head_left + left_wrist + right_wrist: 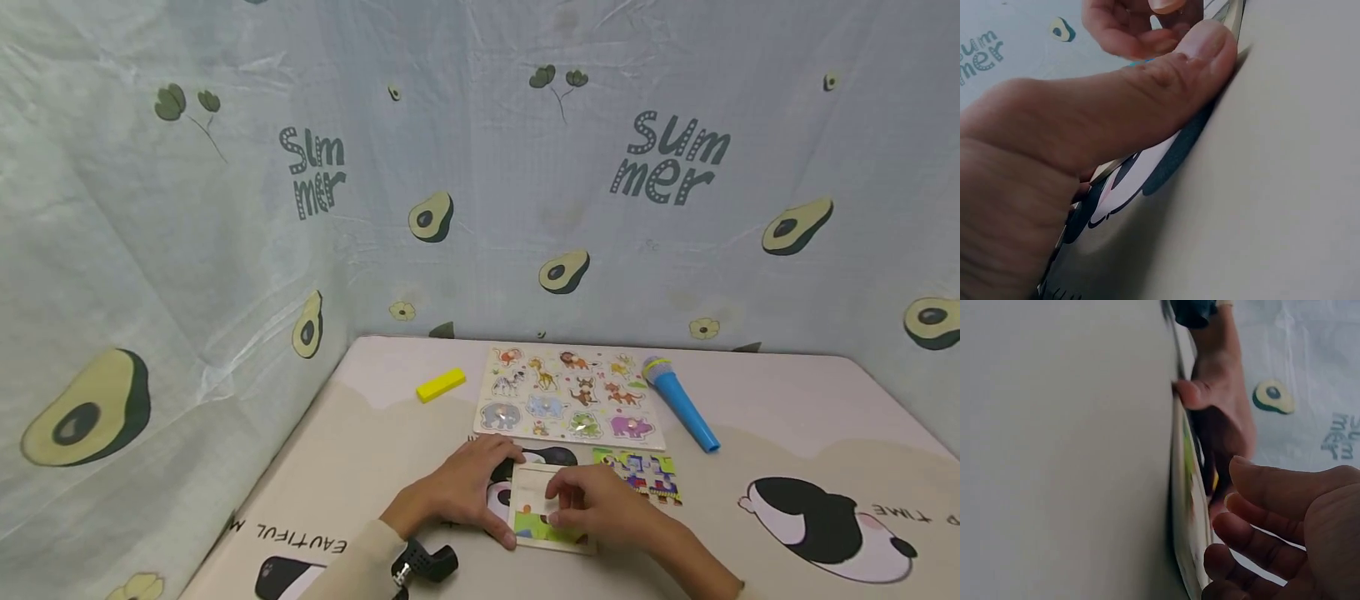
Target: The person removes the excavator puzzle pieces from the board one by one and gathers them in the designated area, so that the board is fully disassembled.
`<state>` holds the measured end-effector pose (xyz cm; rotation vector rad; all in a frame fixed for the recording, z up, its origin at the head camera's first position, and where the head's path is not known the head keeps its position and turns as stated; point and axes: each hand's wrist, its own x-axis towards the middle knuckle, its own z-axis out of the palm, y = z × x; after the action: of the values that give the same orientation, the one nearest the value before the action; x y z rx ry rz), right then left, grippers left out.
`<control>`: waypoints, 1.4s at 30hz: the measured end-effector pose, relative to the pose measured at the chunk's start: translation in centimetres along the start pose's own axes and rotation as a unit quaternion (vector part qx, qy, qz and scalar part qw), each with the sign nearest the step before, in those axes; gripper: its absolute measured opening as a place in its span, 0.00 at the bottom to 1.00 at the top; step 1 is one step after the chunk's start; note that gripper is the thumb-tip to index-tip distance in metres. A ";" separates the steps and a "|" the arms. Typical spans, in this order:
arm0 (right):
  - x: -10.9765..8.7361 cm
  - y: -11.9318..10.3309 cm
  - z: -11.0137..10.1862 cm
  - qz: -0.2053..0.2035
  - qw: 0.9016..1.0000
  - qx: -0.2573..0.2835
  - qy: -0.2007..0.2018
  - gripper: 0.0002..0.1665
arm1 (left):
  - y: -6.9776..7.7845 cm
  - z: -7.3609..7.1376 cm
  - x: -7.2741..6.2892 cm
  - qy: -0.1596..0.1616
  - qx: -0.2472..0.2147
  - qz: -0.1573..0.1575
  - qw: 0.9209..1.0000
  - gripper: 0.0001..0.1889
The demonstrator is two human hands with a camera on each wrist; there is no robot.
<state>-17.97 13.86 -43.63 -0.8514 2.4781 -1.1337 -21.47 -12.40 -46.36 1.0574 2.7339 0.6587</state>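
A small wooden jigsaw tray [532,477] lies on the table, its near part filled with green picture pieces and its far part bare wood. My left hand [468,487] holds the tray at its left side, thumb by the near corner and fingers by the far corner. In the left wrist view that thumb [1166,87] presses along the tray's edge. My right hand [603,508] hovers low over the tray's right half. Its fingers [1250,534] are loosely bent, the thumb apart from them, with nothing seen between. Several loose jigsaw pieces [641,473] lie just beyond the right hand.
An animal peg puzzle board [558,396] lies at the back of the table. Left of it is a yellow block [441,386], and right of it a blue toy microphone [682,404]. A printed cloth wall [480,167] stands behind and at the sides.
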 end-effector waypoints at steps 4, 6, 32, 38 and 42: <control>0.6 -0.3 0.9 -0.023 0.999 -0.040 -0.013 0.15 | 0.2 -0.2 -0.1 0.003 -0.004 0.003 1.000 0.50; 0.8 -0.6 1.1 -0.018 0.998 -0.065 -0.011 0.17 | 0.2 -0.3 -0.2 0.006 -0.011 0.001 1.000 0.44; 1.2 -1.3 2.9 0.030 0.995 -0.092 0.024 0.20 | -0.3 0.2 -0.2 0.025 -0.045 -0.014 0.999 0.23; 1.2 -1.8 3.0 0.038 0.996 -0.081 0.028 0.22 | -0.2 0.2 -0.2 0.021 -0.048 -0.022 0.998 0.24; 1.2 -1.9 3.0 0.029 0.998 -0.058 0.025 0.23 | 0.0 0.1 -0.2 0.017 -0.051 -0.025 0.998 0.24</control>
<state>-16.72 10.39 -44.15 -0.7848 2.6137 -1.0124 -21.32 -12.50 -46.43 0.9605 2.7139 0.8053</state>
